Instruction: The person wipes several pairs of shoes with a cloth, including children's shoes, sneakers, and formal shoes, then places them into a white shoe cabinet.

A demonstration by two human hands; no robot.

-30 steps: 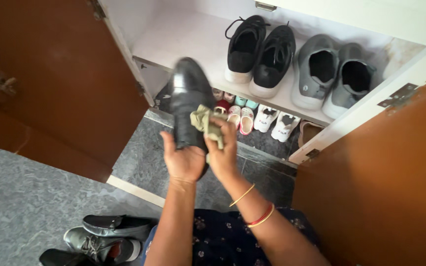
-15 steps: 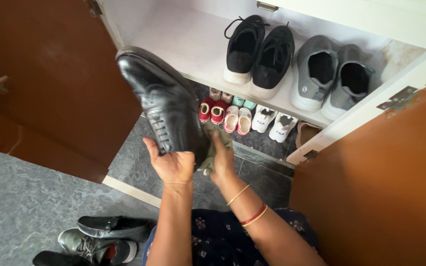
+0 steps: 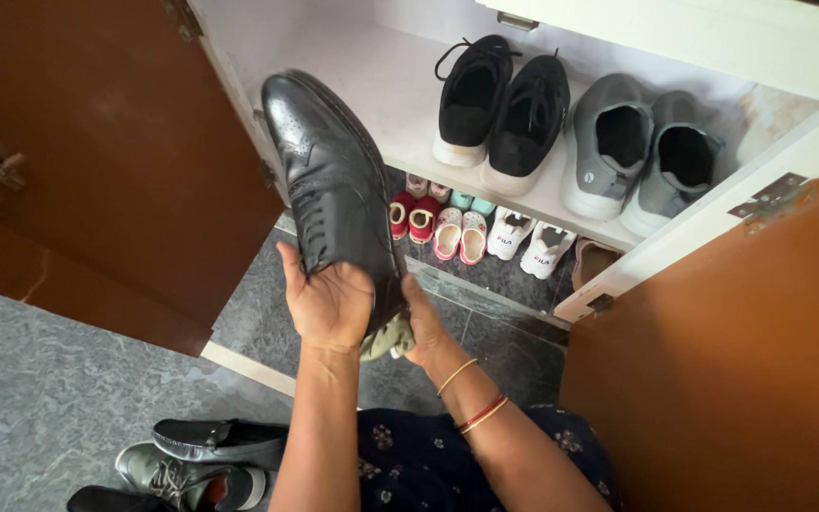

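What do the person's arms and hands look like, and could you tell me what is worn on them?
Both forearms are bare, with no sleeves or gloves in view. The left hand and its wrist show no jewellery. The right hand has bangles above the wrist: one thin gold bangle, then a red bangle beside another thin gold one. No rings or watch are visible.

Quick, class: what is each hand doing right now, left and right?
Left hand: closed around the heel end of the black brogue shoe.
Right hand: under the shoe, pressing an olive cloth against it.
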